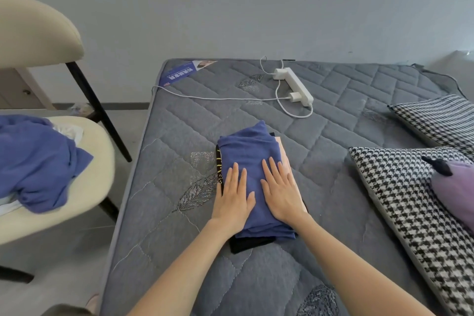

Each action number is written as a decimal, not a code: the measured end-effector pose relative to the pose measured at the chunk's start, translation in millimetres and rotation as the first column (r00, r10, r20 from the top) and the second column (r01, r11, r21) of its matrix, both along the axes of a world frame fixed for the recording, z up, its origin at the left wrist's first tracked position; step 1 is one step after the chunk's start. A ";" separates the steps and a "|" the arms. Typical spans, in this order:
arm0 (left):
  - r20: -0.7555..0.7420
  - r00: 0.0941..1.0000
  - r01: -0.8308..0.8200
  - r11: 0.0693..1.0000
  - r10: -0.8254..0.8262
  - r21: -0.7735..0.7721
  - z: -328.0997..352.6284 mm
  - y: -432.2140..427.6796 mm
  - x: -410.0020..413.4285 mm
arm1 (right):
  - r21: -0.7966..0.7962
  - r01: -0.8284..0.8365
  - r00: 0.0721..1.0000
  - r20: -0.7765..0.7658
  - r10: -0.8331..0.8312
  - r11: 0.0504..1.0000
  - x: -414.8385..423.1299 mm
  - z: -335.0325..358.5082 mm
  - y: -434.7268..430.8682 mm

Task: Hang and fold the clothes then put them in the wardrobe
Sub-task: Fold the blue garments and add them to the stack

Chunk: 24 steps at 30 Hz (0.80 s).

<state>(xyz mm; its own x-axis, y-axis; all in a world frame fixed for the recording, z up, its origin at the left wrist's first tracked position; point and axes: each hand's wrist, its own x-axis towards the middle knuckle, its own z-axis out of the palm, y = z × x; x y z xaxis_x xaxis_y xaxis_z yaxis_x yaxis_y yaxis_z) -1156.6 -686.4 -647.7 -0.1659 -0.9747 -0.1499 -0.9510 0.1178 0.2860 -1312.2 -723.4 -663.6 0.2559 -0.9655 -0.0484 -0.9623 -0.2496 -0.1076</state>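
Palms down with straight fingers, the left hand (232,196) and right hand (282,191) pressed on a folded blue garment (246,151) topping a stack mid-mattress (174,136). The black garment (246,245) beneath showed unreadable yellow print. At 11 o'clock, a blue label (179,73) bore illegible white writing. At 9 o'clock, blue clothes (38,161) lay on a chair (98,154).

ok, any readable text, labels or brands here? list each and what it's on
Blue label on the mattress far corner: white characters, too blurred to read.
Yellow print on the black garment under the folded blue garment: mostly hidden, unreadable.
No other text visible.
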 end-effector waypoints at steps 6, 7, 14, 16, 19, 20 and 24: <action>-0.013 0.999 0.044 0.997 -0.043 0.071 -2.5 -9.9 1.2 | 0.010 -0.016 0.995 -0.098 0.017 1.000 -0.7 -6.1 -6.4; -0.024 0.999 0.050 0.995 -0.048 0.083 -1.6 -10.1 2.8 | 0.020 -0.016 0.994 -0.106 0.018 1.000 -0.5 -6.5 -7.4; -0.119 0.991 0.074 0.980 -0.053 0.183 8.4 3.2 17.8 | 0.056 -0.017 0.996 -0.086 0.021 0.998 1.5 4.0 -0.1; -0.109 0.989 0.126 0.965 -0.104 0.228 15.0 8.6 28.5 | 0.049 -0.012 1.000 -0.025 0.014 0.999 0.8 11.5 9.3; -0.080 0.985 0.165 0.959 -0.150 0.230 31.3 14.4 44.9 | 0.076 0.061 0.998 0.022 -0.063 0.995 0.3 29.5 22.0; -0.088 0.987 0.152 0.965 -0.136 0.212 38.5 15.3 49.2 | 0.076 0.100 0.994 0.025 -0.102 0.992 1.5 39.1 23.9; -0.193 0.980 0.066 0.994 -0.048 0.090 70.4 19.4 62.7 | 0.039 0.102 0.987 0.117 -0.106 0.994 13.6 80.2 28.1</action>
